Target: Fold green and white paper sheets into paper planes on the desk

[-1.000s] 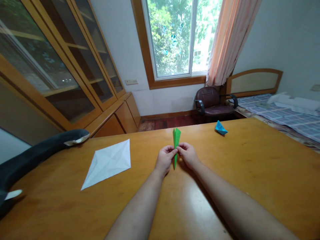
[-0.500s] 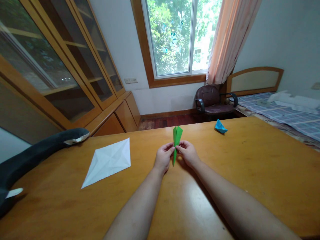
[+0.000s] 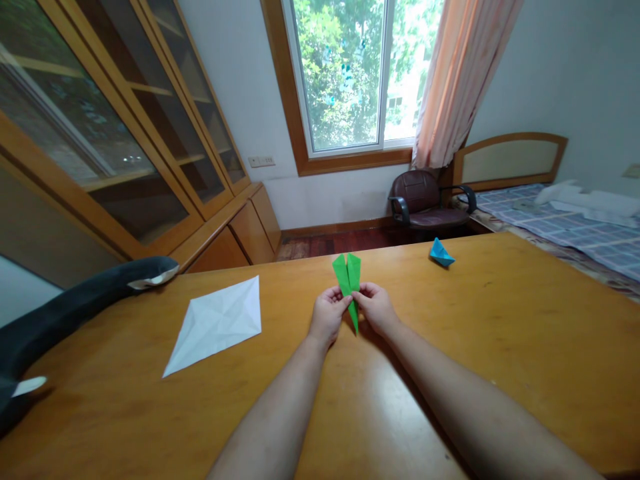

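1. Your left hand (image 3: pixel 327 317) and right hand (image 3: pixel 379 310) are both narrow, pinching the folded green paper (image 3: pixel 351 283) from either side around its middle.
2. Green paper: above the table (image 3: pixel 345 413), between your hands, ahead of your forearms; point toward you, two flaps away.
3. Step, my read: shaping or checking folds. Next move probably calls for a light pinch and matched flap edges before any hard crease.
4. Green paper: long, narrow, matte, slit between flaps.
5. White sheet (image 3: pixel 220 323), left: flat, kite-like, crease lines.
6. Blue paper boat (image 3: pixel 441 253), far right: small, pointed.
7. Table: smooth, glossy wood.
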`<state>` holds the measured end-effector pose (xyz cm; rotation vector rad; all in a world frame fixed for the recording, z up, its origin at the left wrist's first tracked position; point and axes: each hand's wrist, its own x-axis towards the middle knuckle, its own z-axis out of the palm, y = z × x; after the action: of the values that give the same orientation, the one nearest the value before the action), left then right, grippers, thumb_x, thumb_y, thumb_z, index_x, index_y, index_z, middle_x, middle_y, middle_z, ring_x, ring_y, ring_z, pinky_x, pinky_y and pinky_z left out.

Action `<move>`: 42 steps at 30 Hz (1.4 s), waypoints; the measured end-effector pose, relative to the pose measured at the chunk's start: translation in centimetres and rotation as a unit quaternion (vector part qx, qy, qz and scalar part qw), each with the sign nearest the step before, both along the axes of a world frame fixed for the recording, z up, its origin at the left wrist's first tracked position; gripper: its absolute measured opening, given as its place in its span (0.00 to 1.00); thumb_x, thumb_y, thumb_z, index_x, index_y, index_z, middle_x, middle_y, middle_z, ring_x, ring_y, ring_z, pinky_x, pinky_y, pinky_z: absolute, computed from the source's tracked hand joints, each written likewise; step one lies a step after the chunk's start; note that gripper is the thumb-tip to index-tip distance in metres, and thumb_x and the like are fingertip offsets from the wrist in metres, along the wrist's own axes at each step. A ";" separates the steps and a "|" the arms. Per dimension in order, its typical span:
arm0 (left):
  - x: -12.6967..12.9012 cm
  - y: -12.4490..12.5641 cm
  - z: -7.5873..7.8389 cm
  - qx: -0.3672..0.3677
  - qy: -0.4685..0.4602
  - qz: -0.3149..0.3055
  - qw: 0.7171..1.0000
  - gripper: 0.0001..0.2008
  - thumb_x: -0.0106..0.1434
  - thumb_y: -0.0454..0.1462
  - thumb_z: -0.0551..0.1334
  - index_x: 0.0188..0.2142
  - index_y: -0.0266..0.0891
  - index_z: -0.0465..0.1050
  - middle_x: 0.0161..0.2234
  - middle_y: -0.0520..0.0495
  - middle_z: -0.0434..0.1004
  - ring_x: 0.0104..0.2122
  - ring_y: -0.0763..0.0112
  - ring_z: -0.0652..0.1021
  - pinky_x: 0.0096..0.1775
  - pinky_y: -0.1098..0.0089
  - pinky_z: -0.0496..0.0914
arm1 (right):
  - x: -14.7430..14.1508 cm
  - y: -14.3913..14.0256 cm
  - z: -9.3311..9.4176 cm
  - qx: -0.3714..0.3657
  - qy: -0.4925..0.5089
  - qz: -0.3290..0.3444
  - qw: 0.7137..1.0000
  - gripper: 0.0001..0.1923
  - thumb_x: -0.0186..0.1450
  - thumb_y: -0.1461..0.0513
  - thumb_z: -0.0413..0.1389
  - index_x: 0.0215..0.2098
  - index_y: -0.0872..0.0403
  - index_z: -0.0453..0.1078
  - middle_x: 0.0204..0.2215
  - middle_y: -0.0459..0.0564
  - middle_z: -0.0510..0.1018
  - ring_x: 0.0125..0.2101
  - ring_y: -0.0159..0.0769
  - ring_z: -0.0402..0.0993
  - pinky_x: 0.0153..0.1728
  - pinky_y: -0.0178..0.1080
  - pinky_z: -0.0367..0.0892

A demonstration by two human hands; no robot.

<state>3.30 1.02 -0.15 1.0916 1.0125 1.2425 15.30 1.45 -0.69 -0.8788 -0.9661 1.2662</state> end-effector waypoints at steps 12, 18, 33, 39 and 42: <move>-0.3 0.4 -0.1 -0.033 -0.038 0.048 0.998 0.09 0.50 0.37 0.69 0.31 0.39 0.73 0.29 0.53 0.81 0.34 0.64 0.79 0.34 0.70 0.70 | -0.7 -0.1 -0.3 0.027 -0.002 0.036 0.999 0.16 0.49 0.64 0.64 0.38 0.51 0.73 0.34 0.48 0.81 0.35 0.37 0.77 0.41 0.40 0.71; 0.1 0.4 -0.3 -0.044 -0.134 0.064 0.988 0.19 0.43 0.40 0.73 0.31 0.35 0.71 0.28 0.50 0.78 0.27 0.74 0.77 0.32 0.73 0.70 | -0.1 -0.2 -0.4 0.059 -0.146 0.028 0.987 0.14 0.52 0.61 0.61 0.37 0.55 0.74 0.34 0.51 0.80 0.33 0.38 0.75 0.38 0.42 0.71; -0.6 1.4 -0.7 -0.037 -0.189 0.108 0.975 0.20 0.42 0.38 0.75 0.31 0.35 0.70 0.28 0.51 0.76 0.26 0.76 0.75 0.28 0.75 0.69 | 0.8 -0.3 0.6 -0.028 -0.302 -0.033 0.952 0.07 0.51 0.60 0.58 0.19 0.54 0.67 0.16 0.42 0.70 0.18 0.29 0.63 0.20 0.32 0.59; -0.7 1.4 -0.6 -0.039 -0.186 0.086 0.978 0.21 0.43 0.39 0.75 0.32 0.35 0.69 0.27 0.52 0.75 0.25 0.77 0.76 0.29 0.76 0.69 | 1.7 0.8 1.1 -0.062 -0.311 -0.008 0.948 0.04 0.48 0.64 0.59 0.19 0.54 0.68 0.14 0.41 0.70 0.16 0.27 0.63 0.18 0.30 0.58; -0.8 1.3 -0.5 -0.055 -0.198 0.075 0.976 0.21 0.45 0.39 0.74 0.35 0.37 0.67 0.26 0.53 0.75 0.27 0.76 0.77 0.30 0.76 0.69 | 3.0 2.1 1.5 -0.080 -0.280 -0.036 0.956 0.04 0.48 0.64 0.59 0.18 0.54 0.67 0.13 0.42 0.71 0.16 0.27 0.65 0.18 0.30 0.60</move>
<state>2.53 2.37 -0.65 0.6541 0.8534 1.4382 18.35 3.51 0.85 -1.4354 -1.2688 1.0578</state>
